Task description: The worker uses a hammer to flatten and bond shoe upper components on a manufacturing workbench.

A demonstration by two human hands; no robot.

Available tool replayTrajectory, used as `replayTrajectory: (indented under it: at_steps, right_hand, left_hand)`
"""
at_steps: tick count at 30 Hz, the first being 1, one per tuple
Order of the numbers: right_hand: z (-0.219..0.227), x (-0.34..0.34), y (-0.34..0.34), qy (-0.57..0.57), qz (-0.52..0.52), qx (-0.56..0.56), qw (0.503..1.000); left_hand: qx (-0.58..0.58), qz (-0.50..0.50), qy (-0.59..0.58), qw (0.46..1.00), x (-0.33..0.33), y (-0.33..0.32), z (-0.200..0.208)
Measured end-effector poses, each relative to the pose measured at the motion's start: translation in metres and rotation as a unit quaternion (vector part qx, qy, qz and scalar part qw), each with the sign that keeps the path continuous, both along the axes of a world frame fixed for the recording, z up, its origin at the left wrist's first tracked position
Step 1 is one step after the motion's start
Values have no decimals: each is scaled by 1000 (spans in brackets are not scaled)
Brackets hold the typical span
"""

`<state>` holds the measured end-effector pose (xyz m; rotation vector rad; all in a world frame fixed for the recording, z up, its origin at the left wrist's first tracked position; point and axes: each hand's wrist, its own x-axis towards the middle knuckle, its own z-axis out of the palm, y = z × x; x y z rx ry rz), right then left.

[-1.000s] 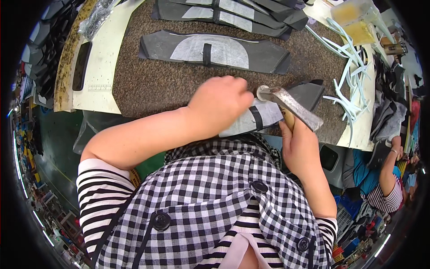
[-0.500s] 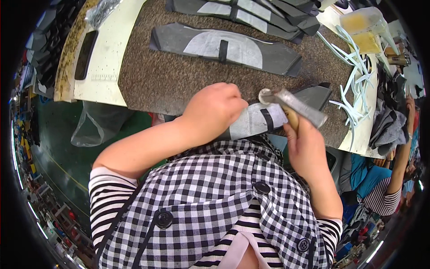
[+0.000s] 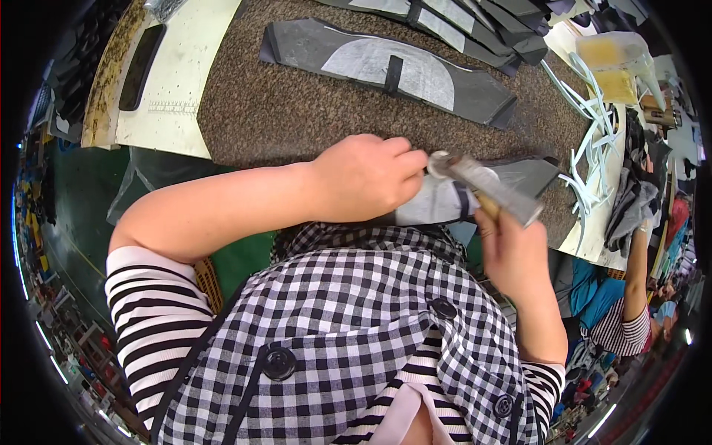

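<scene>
A dark grey panel with a pale grey patch and a short black strap lies at the near edge of the mat, partly hidden by my hands. My left hand is closed over its left part, fingertips pinched at its far edge. My right hand grips a hammer by its short wooden handle. The round hammer face is at the panel's far edge, right beside my left fingertips. Farther back, a similar flat panel lies by itself.
A brown speckled mat covers much of the white table. More dark panels are piled at the back. Pale blue strips lie tangled at the right, near a plastic container. A black phone rests at the left. Another person is at the far right.
My left hand has slid right along the panel, closer to the hammer head. The hammer stays at the far edge, tilted slightly differently. The whole view has shifted a little.
</scene>
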<state>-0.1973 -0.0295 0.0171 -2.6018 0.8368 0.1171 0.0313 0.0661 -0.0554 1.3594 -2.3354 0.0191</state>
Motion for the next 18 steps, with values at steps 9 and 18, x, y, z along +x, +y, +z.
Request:
replayTrajectory:
  at_steps: [9, 18]
  right_hand:
    - [-4, -10, -7, -30, -84, 2, 996]
    - [-6, -7, 0, -23, -88, 37, 995]
  left_hand:
    - [59, 21, 88, 994, -7, -29, 2]
    - [41, -34, -44, 998, 5, -15, 16]
